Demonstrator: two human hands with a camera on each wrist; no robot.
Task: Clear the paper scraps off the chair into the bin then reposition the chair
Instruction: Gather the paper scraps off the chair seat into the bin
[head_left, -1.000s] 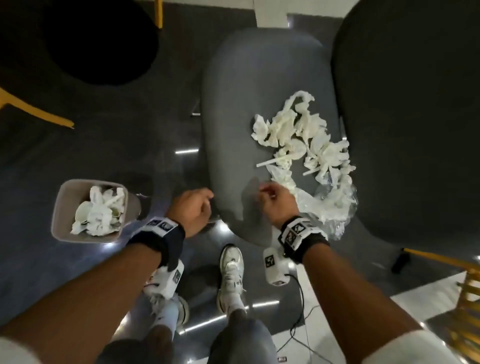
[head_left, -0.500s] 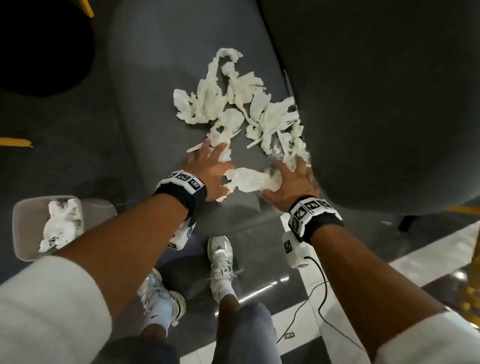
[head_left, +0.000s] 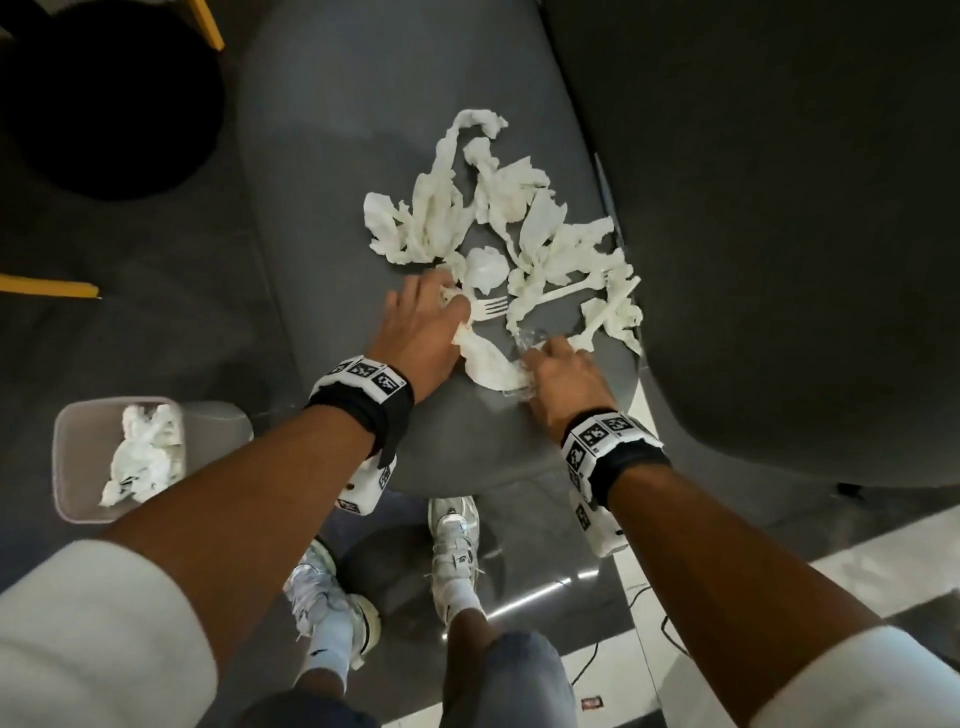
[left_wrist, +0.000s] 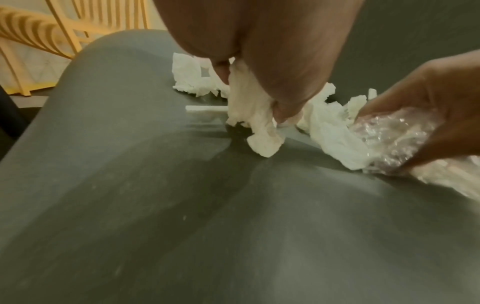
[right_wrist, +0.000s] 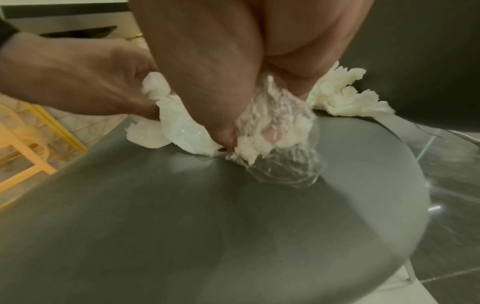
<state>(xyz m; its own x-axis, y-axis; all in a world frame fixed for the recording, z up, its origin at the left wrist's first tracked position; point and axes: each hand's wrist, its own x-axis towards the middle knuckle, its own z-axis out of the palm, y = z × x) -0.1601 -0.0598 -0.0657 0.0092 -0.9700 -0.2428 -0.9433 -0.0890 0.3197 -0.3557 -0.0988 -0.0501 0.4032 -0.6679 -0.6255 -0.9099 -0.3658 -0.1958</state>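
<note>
White paper scraps (head_left: 498, 223) lie heaped on the grey chair seat (head_left: 337, 171), mixed with a white plastic fork (head_left: 488, 307) and clear plastic wrap (right_wrist: 283, 164). At the near edge of the heap my left hand (head_left: 423, 325) grips a crumpled white scrap (left_wrist: 249, 111). To its right my right hand (head_left: 558, 371) is curled round clear wrap and paper (left_wrist: 389, 139). A long scrap (head_left: 485, 358) stretches between the two hands. The grey bin (head_left: 72, 452) stands on the floor at the left and holds several white scraps (head_left: 143, 454).
The chair's dark backrest (head_left: 779, 208) rises right of the heap. A black round seat (head_left: 104, 93) with yellow legs (head_left: 47, 286) stands far left. My two white shoes (head_left: 457, 540) are on the glossy floor under the seat's near edge. A cable (head_left: 670, 618) trails at right.
Both hands moved from the seat's near edge into the heap and closed on scraps. The head view shifted closer to the seat.
</note>
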